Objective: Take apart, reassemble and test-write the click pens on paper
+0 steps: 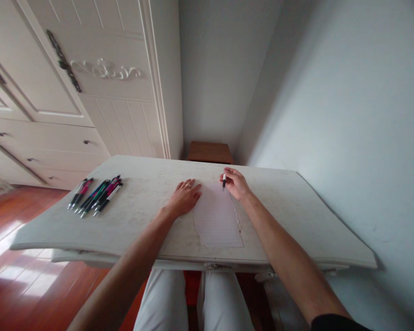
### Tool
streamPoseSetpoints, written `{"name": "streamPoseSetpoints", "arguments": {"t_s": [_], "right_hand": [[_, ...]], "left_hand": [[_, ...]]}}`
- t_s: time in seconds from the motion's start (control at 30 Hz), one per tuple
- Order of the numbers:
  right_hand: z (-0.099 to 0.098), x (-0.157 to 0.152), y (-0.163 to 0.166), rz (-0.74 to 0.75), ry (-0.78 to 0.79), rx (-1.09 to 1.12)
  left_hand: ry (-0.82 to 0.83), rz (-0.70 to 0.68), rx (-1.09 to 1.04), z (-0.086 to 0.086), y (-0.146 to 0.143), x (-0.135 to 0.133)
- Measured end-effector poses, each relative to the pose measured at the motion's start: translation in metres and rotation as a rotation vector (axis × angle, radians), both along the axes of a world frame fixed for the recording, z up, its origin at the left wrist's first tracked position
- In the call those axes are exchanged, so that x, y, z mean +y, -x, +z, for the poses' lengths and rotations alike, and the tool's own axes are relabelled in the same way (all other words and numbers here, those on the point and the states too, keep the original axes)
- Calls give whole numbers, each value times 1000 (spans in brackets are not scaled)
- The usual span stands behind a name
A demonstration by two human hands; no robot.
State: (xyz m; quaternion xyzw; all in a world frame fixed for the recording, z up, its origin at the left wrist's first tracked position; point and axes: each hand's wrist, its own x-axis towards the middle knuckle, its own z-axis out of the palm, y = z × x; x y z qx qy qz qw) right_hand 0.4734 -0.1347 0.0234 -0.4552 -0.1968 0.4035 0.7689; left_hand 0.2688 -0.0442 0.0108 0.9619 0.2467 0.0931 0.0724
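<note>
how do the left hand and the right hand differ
The left hand is palm down with fingers spread beside the paper; the right hand is curled, holding a pen. The left hand wears a ring; none shows on the right hand. Both are near the paper's far end.

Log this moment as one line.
left hand: resting at left edge of paper | right hand: holding pen, tip over paper, contact unclear | loose pens: on table, left side
</note>
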Motion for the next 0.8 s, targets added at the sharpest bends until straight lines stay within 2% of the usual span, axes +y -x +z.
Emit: {"name": "streamPoseSetpoints", "arguments": {"t_s": [0.53, 0.7, 0.8], "right_hand": [[-1, -11, -10, 181, 89, 5], [2, -9, -3, -6, 50, 12], [10, -10, -6, -122, -94, 115]], "left_hand": [[-43, 59, -26, 0, -2, -3], [7, 68, -65, 1, -2, 0], [90, 72, -197, 2, -3, 5]]}}
